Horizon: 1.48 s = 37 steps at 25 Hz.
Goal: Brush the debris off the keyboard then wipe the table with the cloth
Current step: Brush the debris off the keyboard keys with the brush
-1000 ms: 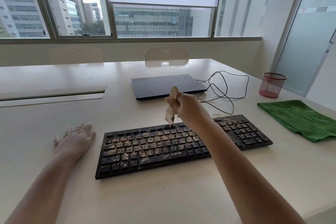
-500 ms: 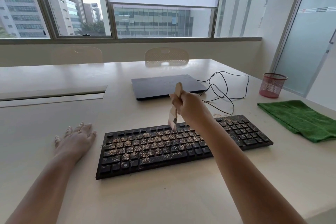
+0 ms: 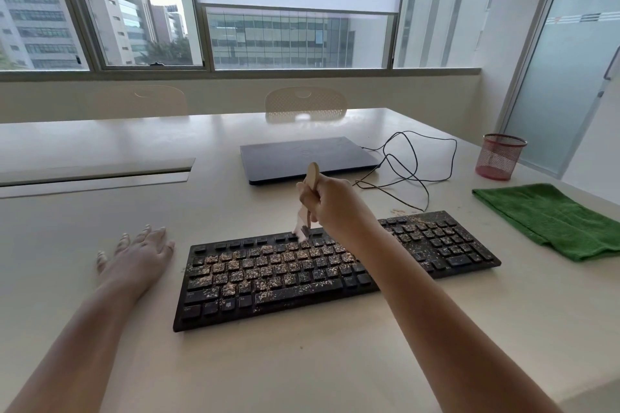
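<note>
Debris (image 3: 265,266) of pale, crumb-like grains lies thick over the middle key rows of the black keyboard (image 3: 436,270), with a thinner scatter across the number pad at its right end. The keyboard rests flat on the white counter (image 3: 335,365), angled so its right end sits farther from the person than its left. The right hand (image 3: 327,199) is curled round the wooden handle of a small brush (image 3: 311,178), whose rounded handle tip sticks up above the knuckles while the blurred bristles point down and touch the top key row near the keyboard's middle. The left hand (image 3: 141,253) lies flat, palm down, on the counter just beside the keyboard's left end, fingers straight and slightly spread, holding nothing.

Well apart to the right, a green cloth (image 3: 557,218) lies folded on the counter near its edge, untouched by either hand. A few loose grains sit on the counter just behind the keyboard's right half. Behind the keyboard lies a closed dark laptop (image 3: 302,154), and a thin black cable (image 3: 416,161) loops loosely between the laptop's right side and the keyboard's rear. A red mesh cup (image 3: 500,157) stands upright beyond the cloth, near the counter's far right edge. Two pale chairs (image 3: 305,104) stand at the counter's far side below the windows.
</note>
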{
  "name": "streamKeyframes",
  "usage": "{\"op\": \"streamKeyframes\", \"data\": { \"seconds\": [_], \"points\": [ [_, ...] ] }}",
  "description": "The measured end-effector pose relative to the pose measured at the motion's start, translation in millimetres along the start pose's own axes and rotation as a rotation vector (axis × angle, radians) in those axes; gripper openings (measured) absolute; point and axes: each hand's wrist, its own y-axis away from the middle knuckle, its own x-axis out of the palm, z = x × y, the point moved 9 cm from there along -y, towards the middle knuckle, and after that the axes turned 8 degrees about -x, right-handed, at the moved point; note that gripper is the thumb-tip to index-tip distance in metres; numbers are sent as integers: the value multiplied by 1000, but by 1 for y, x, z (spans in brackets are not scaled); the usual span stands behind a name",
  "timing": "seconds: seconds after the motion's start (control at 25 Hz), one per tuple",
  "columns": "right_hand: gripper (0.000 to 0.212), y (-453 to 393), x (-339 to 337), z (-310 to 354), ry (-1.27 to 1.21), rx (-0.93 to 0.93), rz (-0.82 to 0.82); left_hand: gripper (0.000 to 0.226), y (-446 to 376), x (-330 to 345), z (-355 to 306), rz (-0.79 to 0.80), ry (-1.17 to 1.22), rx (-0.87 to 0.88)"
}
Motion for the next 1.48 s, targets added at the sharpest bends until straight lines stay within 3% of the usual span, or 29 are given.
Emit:
{"op": "streamKeyframes", "data": {
  "seconds": [0.32,0.44,0.6,0.68,0.84,1.04,1.16,1.28,1.36,1.48],
  "points": [
    [32,0,-7,-18,29,98,43,54,-2,1,2,6,1,2],
    [31,0,-28,-36,58,156,-60,54,-2,2,2,7,-2,3],
    [29,-3,-10,-27,-139,116,9,53,-3,1,2,2,1,0],
    [29,-1,-14,-39,-78,172,24,53,-3,2,2,5,1,2],
    [29,4,-49,-73,107,303,-107,53,-2,1,2,-3,0,-1],
    [32,-3,-25,-58,-85,222,-24,53,-3,1,2,-4,7,-5],
    [30,2,-33,-69,27,299,-18,53,-3,1,2,-3,-3,-4],
    [35,8,-60,-82,264,381,-144,53,-1,1,1,-1,-8,0],
    [37,4,-58,-78,192,334,-157,53,0,1,1,1,-4,0],
    [37,-2,-32,-67,-9,252,-50,53,0,0,0,0,-6,0]
  ]
}}
